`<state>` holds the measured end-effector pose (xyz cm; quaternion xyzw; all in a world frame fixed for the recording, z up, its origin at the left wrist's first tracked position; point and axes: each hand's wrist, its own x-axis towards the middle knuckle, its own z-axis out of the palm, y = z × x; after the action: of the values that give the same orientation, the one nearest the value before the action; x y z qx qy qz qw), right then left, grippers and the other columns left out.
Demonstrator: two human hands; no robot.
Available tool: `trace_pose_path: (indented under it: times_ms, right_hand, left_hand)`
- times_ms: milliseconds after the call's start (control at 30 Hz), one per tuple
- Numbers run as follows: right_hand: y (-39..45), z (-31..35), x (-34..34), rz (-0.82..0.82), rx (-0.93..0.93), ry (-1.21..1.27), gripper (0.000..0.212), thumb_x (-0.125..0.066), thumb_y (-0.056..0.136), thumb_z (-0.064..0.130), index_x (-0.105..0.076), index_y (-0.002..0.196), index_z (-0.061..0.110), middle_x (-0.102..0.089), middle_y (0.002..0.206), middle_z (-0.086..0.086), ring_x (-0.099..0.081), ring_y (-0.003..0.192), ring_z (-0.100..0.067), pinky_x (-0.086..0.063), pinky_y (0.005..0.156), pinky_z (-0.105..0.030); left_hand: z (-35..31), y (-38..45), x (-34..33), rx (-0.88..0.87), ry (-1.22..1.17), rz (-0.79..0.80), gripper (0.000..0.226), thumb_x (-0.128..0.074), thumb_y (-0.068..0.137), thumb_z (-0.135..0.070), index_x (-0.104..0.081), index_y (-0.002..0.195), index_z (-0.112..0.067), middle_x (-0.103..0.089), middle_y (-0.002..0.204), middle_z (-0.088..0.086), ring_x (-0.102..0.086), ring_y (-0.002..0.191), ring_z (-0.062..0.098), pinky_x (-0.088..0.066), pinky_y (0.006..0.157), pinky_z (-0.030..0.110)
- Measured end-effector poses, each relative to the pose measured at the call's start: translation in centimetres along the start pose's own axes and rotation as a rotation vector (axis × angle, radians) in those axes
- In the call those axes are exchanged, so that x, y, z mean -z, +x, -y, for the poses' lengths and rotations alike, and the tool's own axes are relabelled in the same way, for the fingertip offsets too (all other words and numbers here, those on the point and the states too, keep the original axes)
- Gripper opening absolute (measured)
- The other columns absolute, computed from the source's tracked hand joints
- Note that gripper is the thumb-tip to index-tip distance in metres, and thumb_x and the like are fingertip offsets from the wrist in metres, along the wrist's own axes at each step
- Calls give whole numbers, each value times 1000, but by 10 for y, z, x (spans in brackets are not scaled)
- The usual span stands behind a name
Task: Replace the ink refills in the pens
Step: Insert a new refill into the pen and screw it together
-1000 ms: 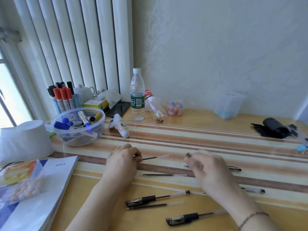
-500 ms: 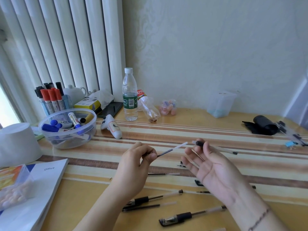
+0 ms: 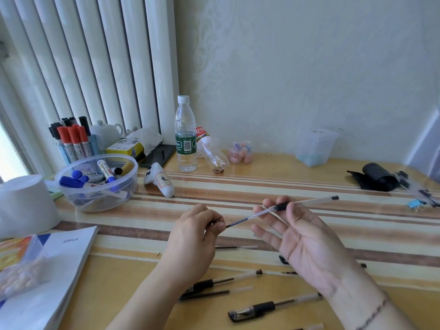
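Pinching refill (image 3: pixel 247 219) in left hand (image 3: pixel 198 231), right hand (image 3: pixel 301 236) holding pen barrel (image 3: pixel 309 201)

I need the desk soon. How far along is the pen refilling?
Midway at best. In hand: the left hand pinches a refill whose far end enters the pen barrel held by the right hand. Whether any pen is already done, I cannot tell. Left: a pen and loose refills lie on the table.

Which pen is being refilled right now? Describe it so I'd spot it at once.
Look above the striped table, between the two raised hands. The right hand holds a clear pen barrel with a black grip. Unlike the pens lying flat nearby, it is held up, a refill entering it.
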<state>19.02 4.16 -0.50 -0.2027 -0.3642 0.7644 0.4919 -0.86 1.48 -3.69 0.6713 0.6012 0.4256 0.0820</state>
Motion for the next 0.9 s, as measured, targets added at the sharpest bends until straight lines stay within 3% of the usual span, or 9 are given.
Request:
trace_pose_path:
  times_ms: [200, 367, 533, 667, 767, 900]
  right_hand:
    - [0, 0, 0, 13, 12, -47, 13, -46, 92, 14, -58, 91, 8, -66, 99, -13, -66, 104, -32, -56, 82, -50]
    - [0, -4, 3, -95, 122, -373, 12, -54, 86, 7, -64, 89, 0, -69, 97, -16, -66, 104, -34, -57, 83, -46]
    - [-4, -28, -7, -125, 8, -393, 18, -64, 76, 7, -73, 90, -2, -70, 97, -22, -68, 95, -33, -58, 74, -38]
    - [-1, -30, -8, -237, -35, -154, 25, -64, 77, 10, -68, 99, 0, -72, 90, -17, -72, 84, -28, -60, 67, -36]
    - [0, -10, 0, -298, -46, 162, 19, -61, 81, 7, -64, 98, 0, -72, 90, -18, -73, 80, -25, -62, 69, -33]
    - [1, 8, 13, -396, 31, 428, 23, -56, 80, 4, -62, 100, -4, -75, 93, -19, -74, 87, -24, -61, 72, -30]
  left_hand:
    - [-2, -1, 1, -7, 28, 1, 15, -57, 92, -15, -63, 80, -22, -52, 78, -12, -47, 75, 9, -32, 62, 17]
    - [0, -3, 1, -78, 140, -19, 13, -60, 89, -15, -63, 79, -23, -52, 78, -13, -48, 75, 14, -43, 70, 35]
    - [-14, -9, -5, -125, 92, -32, 11, -55, 86, -29, -66, 82, -25, -47, 75, -16, -46, 74, 11, -41, 68, 30]
    - [-17, -7, 5, -154, -20, -219, 15, -58, 88, -31, -72, 91, -26, -56, 79, -15, -55, 77, 7, -46, 70, 28]
    - [-21, -7, 15, -120, -184, -383, 18, -60, 88, -28, -74, 97, -21, -59, 82, -12, -57, 79, 1, -41, 69, 10]
    - [-25, -8, 14, -87, -238, -360, 16, -63, 88, -28, -74, 98, -22, -64, 84, -15, -54, 69, -3, -36, 62, 5]
